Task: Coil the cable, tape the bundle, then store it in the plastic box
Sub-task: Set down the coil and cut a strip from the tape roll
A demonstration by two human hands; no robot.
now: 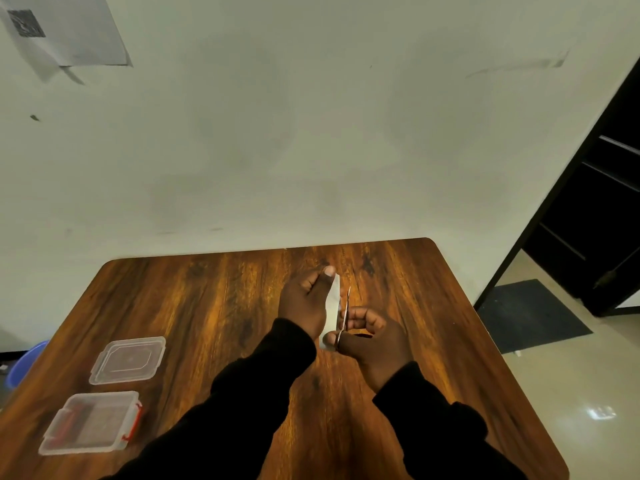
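Note:
Over the middle of the wooden table [207, 306], my left hand [304, 303] grips white tape [333, 306], seen edge-on, with the thumb stretched along its top. My right hand [374, 344] holds a pair of scissors [346, 306], fingers curled through the handles. The blades point away from me and lie right against the tape's right side. The open clear plastic box [90, 424] with red clasps sits at the table's near left. Its clear lid [128, 360] lies just behind it. No cable shows in this view.
The table's far edge meets a pale wall. A blue bin [24, 365] stands on the floor left of the table. To the right are a dark doorway [595, 202] and a dark floor mat [533, 313].

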